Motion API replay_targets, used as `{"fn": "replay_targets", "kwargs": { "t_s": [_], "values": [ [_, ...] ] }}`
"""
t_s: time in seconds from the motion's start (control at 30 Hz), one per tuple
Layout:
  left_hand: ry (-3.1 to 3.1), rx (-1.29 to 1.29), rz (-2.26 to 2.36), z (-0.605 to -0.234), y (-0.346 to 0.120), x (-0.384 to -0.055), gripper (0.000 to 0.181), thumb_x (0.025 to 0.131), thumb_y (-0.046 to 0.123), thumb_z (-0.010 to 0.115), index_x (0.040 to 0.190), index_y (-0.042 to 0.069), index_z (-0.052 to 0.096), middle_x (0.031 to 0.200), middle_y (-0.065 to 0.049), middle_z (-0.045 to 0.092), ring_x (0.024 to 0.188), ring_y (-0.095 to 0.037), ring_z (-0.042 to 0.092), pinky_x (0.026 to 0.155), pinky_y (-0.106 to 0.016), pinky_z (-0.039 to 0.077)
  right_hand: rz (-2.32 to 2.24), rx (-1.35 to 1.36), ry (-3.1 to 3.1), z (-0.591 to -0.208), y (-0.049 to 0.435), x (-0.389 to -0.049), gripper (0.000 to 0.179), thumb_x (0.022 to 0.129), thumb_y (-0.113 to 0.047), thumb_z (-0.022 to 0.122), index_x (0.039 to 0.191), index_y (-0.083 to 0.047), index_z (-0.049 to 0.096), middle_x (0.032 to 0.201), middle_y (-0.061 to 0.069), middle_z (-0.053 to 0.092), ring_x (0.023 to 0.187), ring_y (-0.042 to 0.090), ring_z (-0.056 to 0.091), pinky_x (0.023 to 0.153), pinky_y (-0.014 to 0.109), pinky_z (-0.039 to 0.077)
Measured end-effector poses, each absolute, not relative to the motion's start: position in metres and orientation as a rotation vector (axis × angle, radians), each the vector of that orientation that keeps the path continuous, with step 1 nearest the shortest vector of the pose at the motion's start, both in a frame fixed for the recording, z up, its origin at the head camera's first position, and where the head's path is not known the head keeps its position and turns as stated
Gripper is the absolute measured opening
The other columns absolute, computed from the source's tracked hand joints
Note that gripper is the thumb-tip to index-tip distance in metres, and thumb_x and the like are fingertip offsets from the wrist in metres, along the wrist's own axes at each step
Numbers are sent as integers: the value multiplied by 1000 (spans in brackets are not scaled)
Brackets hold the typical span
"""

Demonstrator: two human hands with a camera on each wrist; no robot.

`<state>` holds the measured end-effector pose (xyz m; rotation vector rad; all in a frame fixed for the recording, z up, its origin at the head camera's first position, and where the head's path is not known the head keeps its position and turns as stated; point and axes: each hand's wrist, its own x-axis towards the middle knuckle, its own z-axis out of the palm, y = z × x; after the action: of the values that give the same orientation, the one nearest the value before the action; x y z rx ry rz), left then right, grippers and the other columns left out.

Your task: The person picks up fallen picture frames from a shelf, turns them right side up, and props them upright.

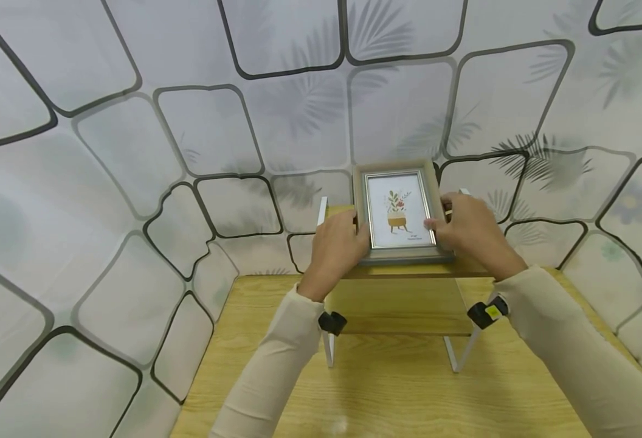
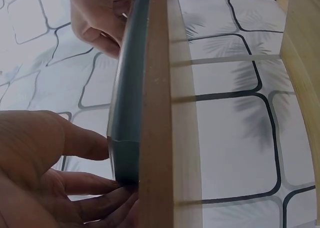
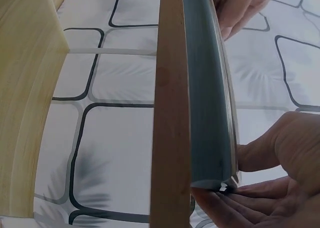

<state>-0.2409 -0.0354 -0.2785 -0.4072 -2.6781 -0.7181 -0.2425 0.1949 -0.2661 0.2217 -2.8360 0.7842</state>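
A picture frame with a grey-beige border shows a print of a potted plant. It lies face up, tilted a little, over the top board of a small wooden shelf. My left hand grips the frame's left side, thumb on the front edge and fingers at the side. The right hand holds the opposite side, its thumb over the front border. In the left wrist view the frame's bluish edge runs right along the shelf board. The right wrist view has fingers around the frame's lower corner.
The shelf has white metal legs and a lower board, and stands on a wood-grain table. Pale patterned fabric with dark rounded outlines and leaf prints rises behind the table and along both sides.
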Motion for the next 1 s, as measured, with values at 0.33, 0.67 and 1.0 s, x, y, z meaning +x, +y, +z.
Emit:
{"fn": "replay_targets", "kwargs": {
  "t_s": [0.33, 0.67, 1.0],
  "values": [
    [-2676, -501, -969, -273, -41, -238, 18, 103, 12, 50, 94, 3, 63, 84, -8, 66, 76, -19, 65, 65, -33, 52, 914, 195, -2696, -266, 193, -238, 55, 94, -21, 72, 132, 13, 52, 127, 33, 60, 107, 49, 63, 88, 60, 51],
    [-2622, -422, -1078, -273, -40, -238, 47, 103, 18, 59, 148, 3, 51, 142, -12, 59, 95, -24, 73, 70, -35, 54, 1025, 181, -2565, -265, 192, -237, 57, 91, -15, 75, 134, 11, 49, 130, 31, 59, 111, 48, 64, 88, 59, 52],
    [-2477, -395, -1160, -273, -37, -239, 45, 97, 10, 66, 141, 4, 58, 130, -10, 68, 106, -22, 71, 101, -46, 50, 1051, 186, -2452, -264, 192, -237, 68, 88, -10, 78, 144, 11, 43, 130, 32, 58, 111, 49, 62, 88, 59, 52]
  ]
}}
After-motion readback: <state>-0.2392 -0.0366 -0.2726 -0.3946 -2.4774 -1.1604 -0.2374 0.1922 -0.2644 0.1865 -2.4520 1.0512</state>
